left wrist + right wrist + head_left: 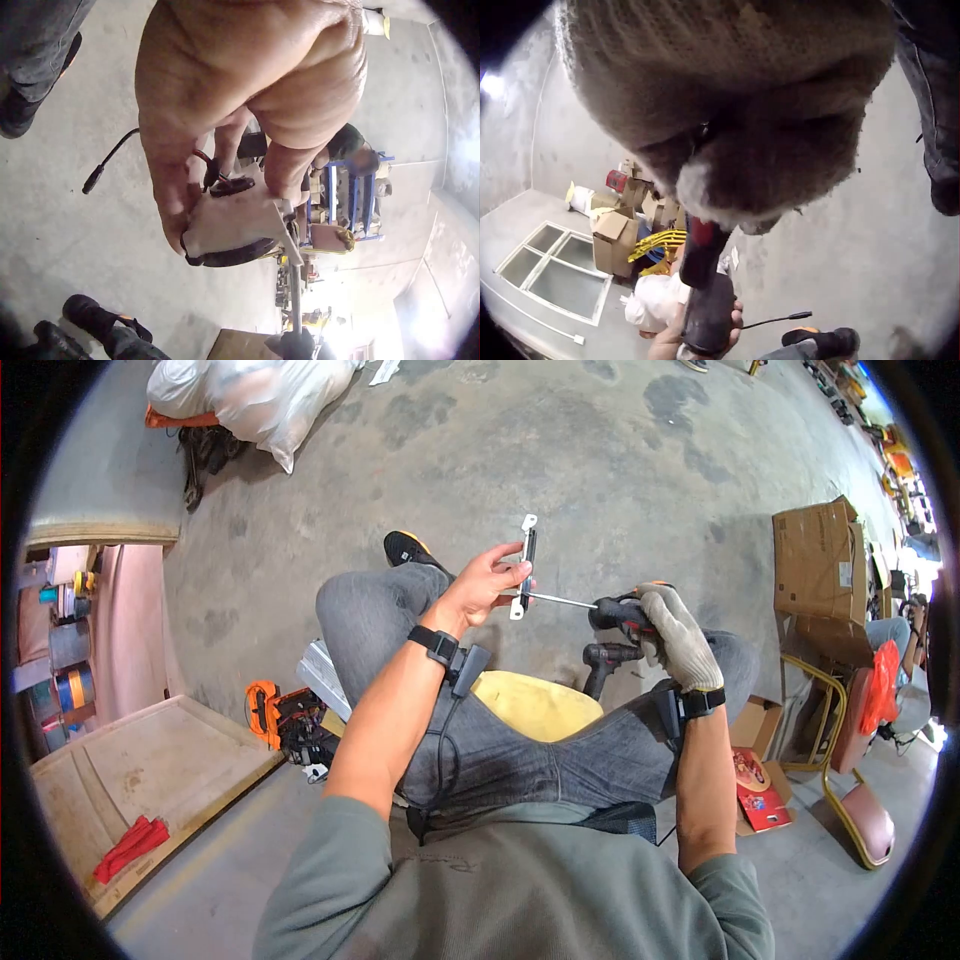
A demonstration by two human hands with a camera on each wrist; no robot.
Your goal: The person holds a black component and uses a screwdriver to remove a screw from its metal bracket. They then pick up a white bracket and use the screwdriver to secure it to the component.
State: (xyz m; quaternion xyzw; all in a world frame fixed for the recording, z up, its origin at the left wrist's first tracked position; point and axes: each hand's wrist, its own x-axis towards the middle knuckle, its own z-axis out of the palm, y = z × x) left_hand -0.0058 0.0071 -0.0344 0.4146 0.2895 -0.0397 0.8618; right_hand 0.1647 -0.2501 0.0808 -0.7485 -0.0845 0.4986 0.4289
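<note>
My bare left hand (490,582) grips a slim part with a white mounting plate (236,217) and a black rounded body, its tabbed ends sticking out past the fingers. A thin black cable (112,156) with a plug hangs from it. In a knitted glove, my right hand (678,635) holds a black and red power screwdriver (612,614). Its long steel bit (565,600) points left, with the tip at the plate's near end. Most of the tool's handle is hidden by the glove. A second power driver (605,660) stands just below, near the right knee.
A yellow pad (540,705) lies between the legs. Orange and black tools (265,712) sit left of the left thigh. A cardboard box (820,565) and yellow-framed chair (835,760) stand to the right, a wooden board (150,760) to the left, white bags (250,400) further off.
</note>
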